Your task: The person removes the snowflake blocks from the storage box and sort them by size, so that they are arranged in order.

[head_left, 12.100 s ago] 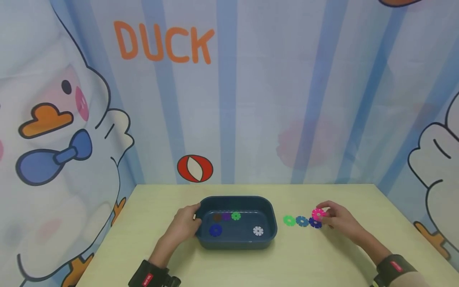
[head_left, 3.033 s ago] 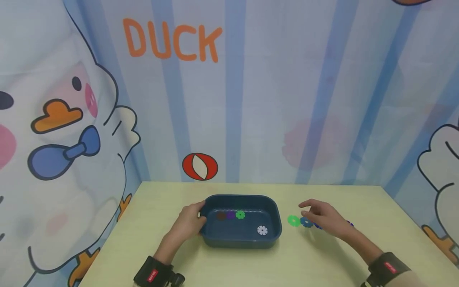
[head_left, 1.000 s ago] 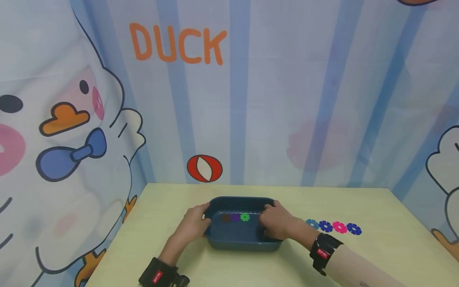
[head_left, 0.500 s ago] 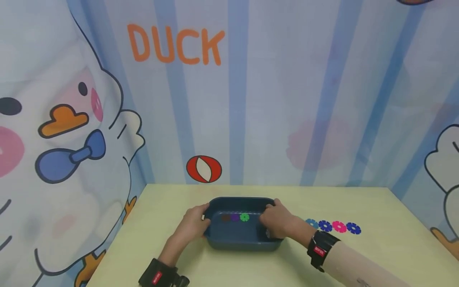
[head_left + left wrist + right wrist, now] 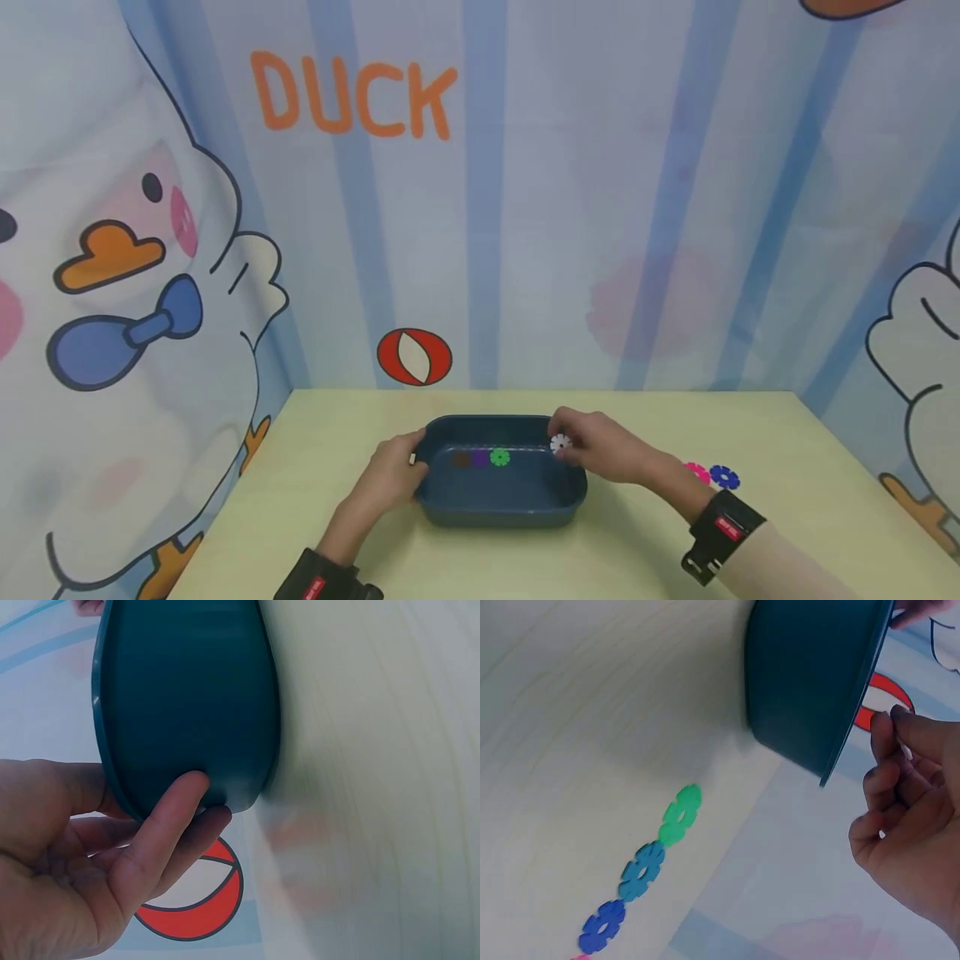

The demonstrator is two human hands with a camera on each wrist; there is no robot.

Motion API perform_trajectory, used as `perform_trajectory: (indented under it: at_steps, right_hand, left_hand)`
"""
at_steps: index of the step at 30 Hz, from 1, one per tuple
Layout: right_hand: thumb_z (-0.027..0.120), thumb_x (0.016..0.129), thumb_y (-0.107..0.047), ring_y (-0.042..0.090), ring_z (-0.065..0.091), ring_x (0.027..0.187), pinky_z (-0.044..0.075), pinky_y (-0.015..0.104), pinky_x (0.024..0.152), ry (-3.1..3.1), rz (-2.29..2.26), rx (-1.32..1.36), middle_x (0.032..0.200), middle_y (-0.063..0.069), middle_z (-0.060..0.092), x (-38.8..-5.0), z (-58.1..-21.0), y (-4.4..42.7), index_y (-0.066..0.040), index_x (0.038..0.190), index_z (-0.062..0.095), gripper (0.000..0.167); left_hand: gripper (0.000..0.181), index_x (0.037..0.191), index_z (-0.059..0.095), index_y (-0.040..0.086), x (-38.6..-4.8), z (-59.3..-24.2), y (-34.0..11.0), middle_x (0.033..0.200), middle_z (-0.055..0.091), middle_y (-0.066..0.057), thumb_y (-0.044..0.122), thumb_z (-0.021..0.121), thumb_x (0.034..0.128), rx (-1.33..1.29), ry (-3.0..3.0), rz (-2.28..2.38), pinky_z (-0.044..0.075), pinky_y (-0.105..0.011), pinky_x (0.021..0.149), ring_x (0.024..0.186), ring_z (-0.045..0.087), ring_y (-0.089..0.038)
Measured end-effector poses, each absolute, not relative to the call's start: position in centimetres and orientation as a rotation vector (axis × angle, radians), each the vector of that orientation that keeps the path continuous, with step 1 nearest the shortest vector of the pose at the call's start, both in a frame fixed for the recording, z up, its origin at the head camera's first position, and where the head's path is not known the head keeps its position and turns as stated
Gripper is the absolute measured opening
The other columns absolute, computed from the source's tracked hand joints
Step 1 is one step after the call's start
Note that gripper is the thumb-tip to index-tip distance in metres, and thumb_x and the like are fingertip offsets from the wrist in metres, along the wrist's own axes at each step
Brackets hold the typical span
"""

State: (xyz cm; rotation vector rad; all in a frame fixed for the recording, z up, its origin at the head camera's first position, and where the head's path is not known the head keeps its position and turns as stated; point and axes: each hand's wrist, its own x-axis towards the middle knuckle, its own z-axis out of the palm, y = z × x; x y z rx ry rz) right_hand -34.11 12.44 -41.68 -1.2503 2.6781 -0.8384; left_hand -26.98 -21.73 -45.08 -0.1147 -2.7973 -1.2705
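A dark blue plastic tray (image 5: 498, 517) stands on the table. At its left end, my left hand (image 5: 390, 475) grips the rim; in the left wrist view, fingers (image 5: 161, 836) lie against the outer wall. Over the tray's right end, my right hand (image 5: 603, 446) pinches a white snowflake disc (image 5: 560, 443) between thumb and fingertips. On the tray floor lie a brown disc (image 5: 461, 458), a purple disc (image 5: 480, 457) and a green disc (image 5: 499, 457). The right wrist view shows the right hand (image 5: 915, 795) beside the tray rim, the disc mostly hidden by the fingers.
Right of the tray, several snowflake discs lie in a row: green (image 5: 681, 815), light blue (image 5: 641, 870), dark blue (image 5: 602, 927), pink (image 5: 697, 473) and another dark blue disc (image 5: 725, 477). My right forearm partly covers this row in the head view. A printed curtain (image 5: 555, 208) hangs behind the table.
Earlier, my right hand set the pink disc in the row, and a dark blue one left the tray to join it. It then reached into the tray and has lifted the white disc.
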Motion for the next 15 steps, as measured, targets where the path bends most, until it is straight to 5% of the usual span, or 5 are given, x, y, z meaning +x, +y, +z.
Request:
perform_trajectory:
  at_steps: [15]
  right_hand:
    - [0.068, 0.1, -0.003, 0.008, 0.052, 0.07, 0.048, 0.026, 0.065, 2.582, -1.223, -1.049, 0.083, 0.001, 0.057, -34.4, -42.9, 18.7, -0.002, 0.13, 0.064, 0.03]
  left_hand:
    - [0.059, 0.154, 0.046, -0.01, -26.9, -45.0, -21.8, 0.148, 0.056, -0.033, -0.007, 0.057, 0.0964, -0.097, -2.811, -1.282, 0.058, -0.031, 0.047, 0.054, 0.066, -0.015]
